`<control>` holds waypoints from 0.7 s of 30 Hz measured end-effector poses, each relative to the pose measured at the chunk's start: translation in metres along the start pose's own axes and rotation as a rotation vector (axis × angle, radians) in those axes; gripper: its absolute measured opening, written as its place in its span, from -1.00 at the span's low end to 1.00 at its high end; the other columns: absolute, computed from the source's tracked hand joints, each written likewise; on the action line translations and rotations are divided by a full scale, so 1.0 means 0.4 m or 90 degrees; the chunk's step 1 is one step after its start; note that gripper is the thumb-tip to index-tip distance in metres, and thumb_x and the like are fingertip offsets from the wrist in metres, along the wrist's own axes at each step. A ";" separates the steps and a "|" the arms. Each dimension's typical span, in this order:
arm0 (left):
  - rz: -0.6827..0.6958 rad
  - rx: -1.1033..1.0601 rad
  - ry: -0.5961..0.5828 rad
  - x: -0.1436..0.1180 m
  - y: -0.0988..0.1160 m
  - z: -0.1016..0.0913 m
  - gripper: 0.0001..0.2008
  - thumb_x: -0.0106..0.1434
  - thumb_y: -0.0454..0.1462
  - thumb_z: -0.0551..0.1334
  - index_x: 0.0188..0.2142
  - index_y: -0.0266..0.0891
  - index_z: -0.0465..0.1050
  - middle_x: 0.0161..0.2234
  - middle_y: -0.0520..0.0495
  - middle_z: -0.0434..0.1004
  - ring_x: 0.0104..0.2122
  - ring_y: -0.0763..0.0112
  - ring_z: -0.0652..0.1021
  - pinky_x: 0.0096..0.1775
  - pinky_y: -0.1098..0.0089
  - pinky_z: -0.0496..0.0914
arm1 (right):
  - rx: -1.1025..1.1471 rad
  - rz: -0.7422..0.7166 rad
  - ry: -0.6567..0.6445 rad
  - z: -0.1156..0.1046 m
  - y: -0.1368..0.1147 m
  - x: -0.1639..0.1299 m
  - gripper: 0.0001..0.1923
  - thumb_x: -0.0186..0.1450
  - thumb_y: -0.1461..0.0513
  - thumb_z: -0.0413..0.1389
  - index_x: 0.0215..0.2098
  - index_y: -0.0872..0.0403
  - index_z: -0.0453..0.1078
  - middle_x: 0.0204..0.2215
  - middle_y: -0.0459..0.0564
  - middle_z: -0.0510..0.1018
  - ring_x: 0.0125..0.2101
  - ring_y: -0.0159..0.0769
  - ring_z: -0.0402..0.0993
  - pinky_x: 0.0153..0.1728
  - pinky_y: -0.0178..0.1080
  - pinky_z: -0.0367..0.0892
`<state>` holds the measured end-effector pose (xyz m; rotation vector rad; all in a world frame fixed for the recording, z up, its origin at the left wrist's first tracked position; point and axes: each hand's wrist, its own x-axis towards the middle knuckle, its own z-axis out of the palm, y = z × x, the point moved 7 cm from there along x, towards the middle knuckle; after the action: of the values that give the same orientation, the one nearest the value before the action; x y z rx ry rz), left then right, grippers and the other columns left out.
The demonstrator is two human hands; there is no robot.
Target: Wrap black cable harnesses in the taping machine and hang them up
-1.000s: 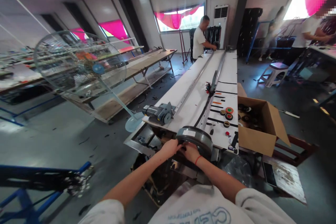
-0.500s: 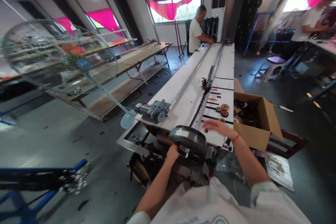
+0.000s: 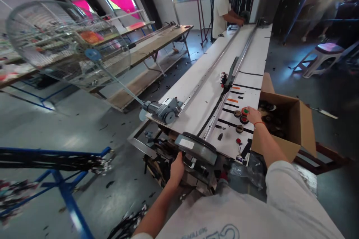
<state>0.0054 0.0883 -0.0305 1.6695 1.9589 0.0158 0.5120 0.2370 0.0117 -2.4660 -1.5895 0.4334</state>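
Note:
My right hand (image 3: 254, 115) reaches over the table's right edge, its outstretched fingertips at a red roll of tape (image 3: 245, 111) with a green centre. That roll lies flat beside darker rolls of tape (image 3: 244, 119). My left hand (image 3: 177, 168) is closed at the near side of a large dark wheel (image 3: 196, 147) at the table's front end; what its fingers hold is hidden. A long black strip (image 3: 213, 111) runs from near the wheel along a metal rail (image 3: 211, 129) to a dark clamp-like piece (image 3: 232, 71) on the table.
A motor unit (image 3: 165, 109) sits at the table's front left corner. An open cardboard box (image 3: 307, 130) of rolls stands right of the table. A large fan (image 3: 92, 54) is at the left. One co-worker (image 3: 221, 9) works at the table's far end.
My right hand has moved right and forward from above the rail to the red roll of tape. My left hand stays by the wheel. The view has shifted.

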 end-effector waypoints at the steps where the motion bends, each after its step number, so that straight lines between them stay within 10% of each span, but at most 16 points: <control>1: -0.012 0.017 -0.008 -0.005 -0.012 0.005 -0.56 0.37 -0.41 -0.04 0.22 -0.24 0.22 -0.01 -0.26 0.59 -0.02 0.23 0.60 -0.05 0.39 0.37 | -0.025 0.001 -0.004 0.010 -0.005 0.004 -0.41 0.21 0.37 0.00 0.23 0.08 0.31 0.09 0.16 0.49 0.24 -0.13 0.20 0.21 -0.05 0.01; 8: 0.045 -0.066 -0.106 -0.024 -0.066 -0.025 -0.71 0.38 -0.21 -0.01 -0.16 -0.28 0.45 -0.24 -0.18 0.61 -0.16 0.23 0.59 -0.07 0.35 0.41 | -0.151 -0.002 -0.016 0.043 -0.053 -0.015 -0.60 0.25 0.28 0.05 0.04 0.22 0.36 -0.07 0.32 0.52 0.08 0.00 0.35 0.15 0.04 -0.01; 15: 0.057 -0.372 -0.268 -0.102 -0.080 -0.189 -0.39 0.11 0.28 0.13 -0.37 -0.23 0.49 -0.58 0.03 0.39 -0.50 0.40 0.39 -0.35 0.40 0.37 | -0.155 0.009 -0.036 0.043 -0.058 -0.022 -0.57 0.27 0.25 0.04 0.10 0.22 0.31 -0.02 0.33 0.49 0.06 0.00 0.39 0.07 -0.02 0.13; 21: -0.042 -0.318 -0.572 -0.297 -0.123 -0.091 -0.36 -0.12 0.35 0.22 -0.61 -0.19 0.45 -0.67 0.02 0.37 -0.58 0.39 0.37 -0.40 0.36 0.36 | -0.142 0.027 -0.035 0.039 -0.058 -0.019 -0.55 0.28 0.23 0.05 0.12 0.20 0.31 -0.04 0.34 0.49 0.02 0.02 0.43 0.03 -0.01 0.19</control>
<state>-0.0466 -0.0189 0.0305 1.0097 1.1858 -0.2143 0.4837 0.2397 0.0050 -2.6767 -1.6947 0.3496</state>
